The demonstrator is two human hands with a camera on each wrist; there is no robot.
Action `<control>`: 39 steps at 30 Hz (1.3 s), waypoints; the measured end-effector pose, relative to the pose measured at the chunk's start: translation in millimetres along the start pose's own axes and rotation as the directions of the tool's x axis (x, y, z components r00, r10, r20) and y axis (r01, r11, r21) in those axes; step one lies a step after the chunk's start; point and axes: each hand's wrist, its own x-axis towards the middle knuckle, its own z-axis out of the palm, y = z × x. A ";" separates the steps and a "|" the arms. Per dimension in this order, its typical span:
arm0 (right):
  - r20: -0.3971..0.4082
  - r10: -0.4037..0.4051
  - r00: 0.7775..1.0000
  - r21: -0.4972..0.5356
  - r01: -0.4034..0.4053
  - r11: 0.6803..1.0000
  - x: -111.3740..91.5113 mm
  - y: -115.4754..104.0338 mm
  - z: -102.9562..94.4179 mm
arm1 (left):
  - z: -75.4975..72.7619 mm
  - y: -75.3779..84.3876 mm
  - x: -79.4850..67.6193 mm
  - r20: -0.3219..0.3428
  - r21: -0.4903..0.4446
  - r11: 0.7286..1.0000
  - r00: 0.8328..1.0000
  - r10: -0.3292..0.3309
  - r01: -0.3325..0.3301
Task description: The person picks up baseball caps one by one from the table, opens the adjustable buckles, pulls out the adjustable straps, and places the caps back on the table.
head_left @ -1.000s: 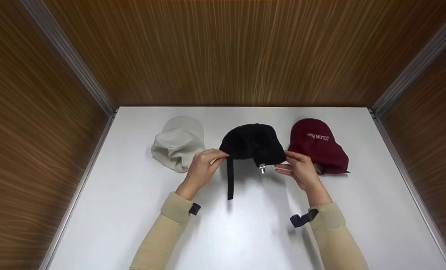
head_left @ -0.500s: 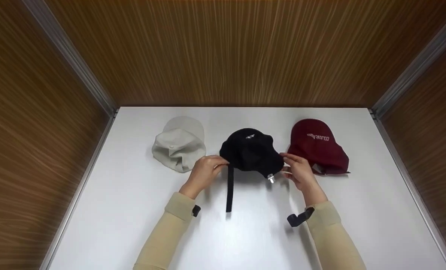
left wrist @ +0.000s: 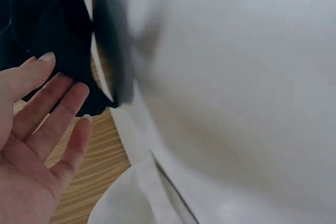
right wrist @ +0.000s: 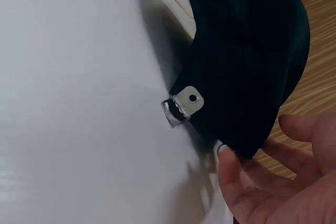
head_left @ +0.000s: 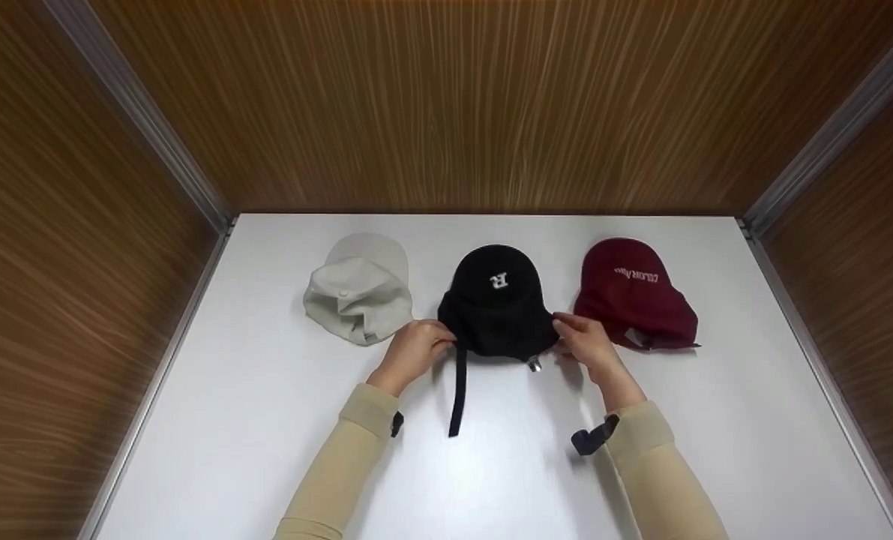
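Observation:
A black baseball cap (head_left: pixel 491 326) lies between my two hands, its brim toward the back and a white letter R (head_left: pixel 498 281) facing up. My left hand (head_left: pixel 416 346) pinches the cap's left rear edge, where a long black strap (head_left: pixel 458 397) hangs down. At the opposite corner my right hand (head_left: pixel 590 346) pinches the fabric between thumb and fingers. A metal buckle (right wrist: pixel 190 102) sticks out from the cap's rear edge beside the right hand. In the left wrist view, thumb and fingers (left wrist: pixel 50 114) meet on the dark cloth (left wrist: pixel 58 19).
To the left a beige cap (head_left: pixel 360 289) lies crumpled, brim toward the back, close to the left hand. On the right is a maroon cap (head_left: pixel 630 296) with white lettering, just behind the right hand. Wood-grain panels (head_left: pixel 483 105) enclose the white table (head_left: pixel 491 480).
The black cap has tipped so its front and the letter R now face up. Both hands have come slightly nearer me, the right also moving left, with the cap still held.

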 end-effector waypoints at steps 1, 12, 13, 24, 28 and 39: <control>0.003 -0.011 1.000 -0.027 0.011 1.000 -1.2 0.0 0.4 | 1.7 -0.4 -1.1 0.015 0.008 1.000 1.000 -0.001 0.001; -0.012 -0.297 0.955 -0.321 0.278 0.905 -18.9 -1.4 9.0 | 5.5 14.5 -13.7 0.013 0.006 0.994 0.994 -0.106 0.106; -0.005 -0.335 0.942 -0.333 0.315 0.889 -20.8 -1.9 10.7 | 4.9 17.3 -14.0 0.006 -0.020 0.992 0.992 -0.126 0.126; 0.070 -0.530 0.845 -0.502 0.489 0.713 -28.3 -11.0 35.9 | 5.2 39.1 -9.1 0.076 -0.301 0.914 0.962 -0.263 0.273; 0.062 -0.536 0.842 -0.539 0.481 0.692 -24.1 -12.5 39.8 | 6.7 42.0 -6.0 0.099 -0.286 0.917 0.961 -0.259 0.277; 0.052 -0.513 0.857 -0.547 0.454 0.703 -3.8 -20.4 39.5 | 9.0 35.5 13.1 0.164 -0.256 0.916 0.948 -0.274 0.309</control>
